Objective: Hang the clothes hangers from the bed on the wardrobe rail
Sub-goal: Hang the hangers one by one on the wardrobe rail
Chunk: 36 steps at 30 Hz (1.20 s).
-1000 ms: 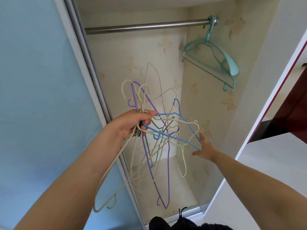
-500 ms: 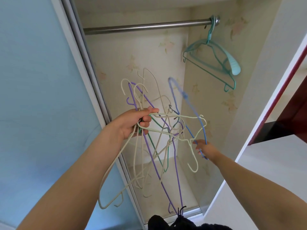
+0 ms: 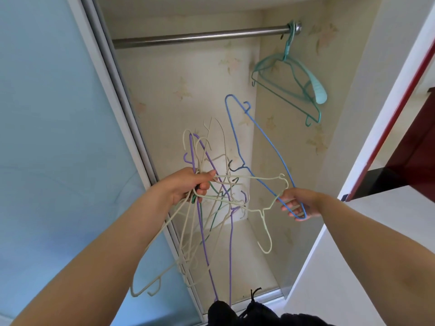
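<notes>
My left hand grips a tangled bunch of thin hangers, cream, purple and green, in front of the open wardrobe. My right hand holds one end of a blue wire hanger that angles up and left, its hook still caught among the bunch. A cream hanger dangles between the two hands. The steel wardrobe rail runs across the top. Teal plastic hangers hang at its right end.
A pale blue sliding door with its metal track stands to the left. The white wardrobe side panel is on the right, with a dark red door edge beyond. Dark clothing shows at the bottom.
My right hand took hold of the blue hanger and pulled it out to the right and upward, partly free of the bunch. My left hand kept its grip on the bunch.
</notes>
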Available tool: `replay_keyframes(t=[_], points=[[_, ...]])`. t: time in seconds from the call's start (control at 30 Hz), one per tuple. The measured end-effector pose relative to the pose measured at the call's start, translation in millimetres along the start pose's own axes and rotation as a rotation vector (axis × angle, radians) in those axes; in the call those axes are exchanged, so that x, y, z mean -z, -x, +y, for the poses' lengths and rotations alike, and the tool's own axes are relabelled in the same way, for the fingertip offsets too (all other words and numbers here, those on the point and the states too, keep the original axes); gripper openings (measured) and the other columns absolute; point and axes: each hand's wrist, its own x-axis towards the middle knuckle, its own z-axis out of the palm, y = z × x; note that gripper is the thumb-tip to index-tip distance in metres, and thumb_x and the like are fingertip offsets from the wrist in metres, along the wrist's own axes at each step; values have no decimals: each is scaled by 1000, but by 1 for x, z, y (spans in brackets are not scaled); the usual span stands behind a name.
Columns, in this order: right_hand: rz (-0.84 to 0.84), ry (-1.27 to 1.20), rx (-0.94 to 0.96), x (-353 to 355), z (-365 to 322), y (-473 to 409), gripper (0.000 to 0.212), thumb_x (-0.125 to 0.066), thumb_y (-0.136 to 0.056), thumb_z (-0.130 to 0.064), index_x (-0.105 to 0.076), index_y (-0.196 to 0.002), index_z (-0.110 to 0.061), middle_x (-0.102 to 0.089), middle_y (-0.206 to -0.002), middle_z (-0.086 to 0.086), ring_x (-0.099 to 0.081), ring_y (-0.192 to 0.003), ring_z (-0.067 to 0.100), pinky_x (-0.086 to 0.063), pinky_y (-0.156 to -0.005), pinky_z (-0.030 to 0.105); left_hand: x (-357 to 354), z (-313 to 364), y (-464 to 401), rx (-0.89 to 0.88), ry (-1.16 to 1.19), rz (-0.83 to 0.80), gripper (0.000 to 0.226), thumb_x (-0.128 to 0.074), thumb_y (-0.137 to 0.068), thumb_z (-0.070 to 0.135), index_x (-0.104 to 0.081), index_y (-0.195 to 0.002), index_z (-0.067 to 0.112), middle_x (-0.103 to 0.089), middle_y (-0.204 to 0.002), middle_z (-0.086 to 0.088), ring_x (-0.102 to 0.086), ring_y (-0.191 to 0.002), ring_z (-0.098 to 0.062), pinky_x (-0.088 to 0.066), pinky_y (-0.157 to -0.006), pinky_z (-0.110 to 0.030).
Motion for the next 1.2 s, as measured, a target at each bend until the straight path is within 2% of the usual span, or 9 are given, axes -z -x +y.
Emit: replay_keyframes(t=[0.17,0.33,0.53,0.8,0.87,0.93,1.03,1.13,1.2], points=[[155,159,-71,5,-3,5,8,-56,-85,-33,-57,-88,-26,-59,-86,-1,-47,-65,18,-37,-66,25,-7,-4,5,-39,15,-37,54,-52,-96,40,-57,-123,-6,-42,-52,7,-40,-44,-9,-44,-56,-28],[275,111,-93,0,15,2,9,-58,-81,-32,-54,-82,-24,-54,-85,1,-42,-66,18,-33,-65,26,-7,-5,8,-66,13,-33,53,-51,-96,40,-56,-124,-5,-42,-52,7,-40,-45,-10,-42,-56,-28],[227,-55,-92,-6,11,5,39,-69,-57,-35,-42,-82,-22,-31,-70,-2,-26,-54,14,-24,-53,23,-3,-10,2,-46,70,68,55,-53,-94,44,-59,-120,-5,-43,-52,7,-39,-45,-9,-42,-54,-27],[196,-557,-60,2,3,15,72,-65,-60,-79,-42,-80,-15,-29,-62,0,-29,-45,10,-34,-35,12,1,-3,-5,-33,120,187,25,-57,-95,37,-60,-90,13,-42,-47,8,-40,-41,-9,-41,-55,-28],[218,-626,-1,1,1,12,60,-63,-70,-72,-41,-80,-17,-30,-59,0,-31,-39,9,-33,-35,10,0,-3,-10,-24,148,242,26,-58,-95,38,-60,-87,13,-44,-46,8,-42,-42,-9,-40,-58,-28],[243,-680,100,-3,-6,9,36,-60,-92,-40,-44,-75,-14,-36,-45,-2,-29,-27,6,-28,-31,8,-2,-3,-17,-10,156,307,30,-58,-94,39,-58,-77,15,-47,-45,7,-43,-45,-12,-40,-60,-28],[355,-521,222,-9,-28,10,31,-45,-97,-2,-44,-67,-7,-35,-38,1,-25,-20,4,-21,-28,8,-6,1,-30,29,156,380,39,-55,-96,34,-51,-61,17,-48,-42,5,-42,-45,-13,-35,-56,-25],[449,-257,330,-15,-60,21,28,-50,-94,-3,-48,-66,-7,-35,-55,6,-31,-31,11,-26,-35,15,-7,2,-42,95,169,392,45,-54,-89,19,-52,-45,17,-47,-41,1,-40,-49,-17,-33,-56,-24],[536,87,422,-17,-79,30,33,-49,-94,-10,-45,-61,-12,-39,-55,6,-37,-42,18,-32,-45,23,-8,2,-47,132,182,385,46,-53,-86,16,-51,-40,17,-47,-42,1,-39,-49,-17,-33,-58,-24]])
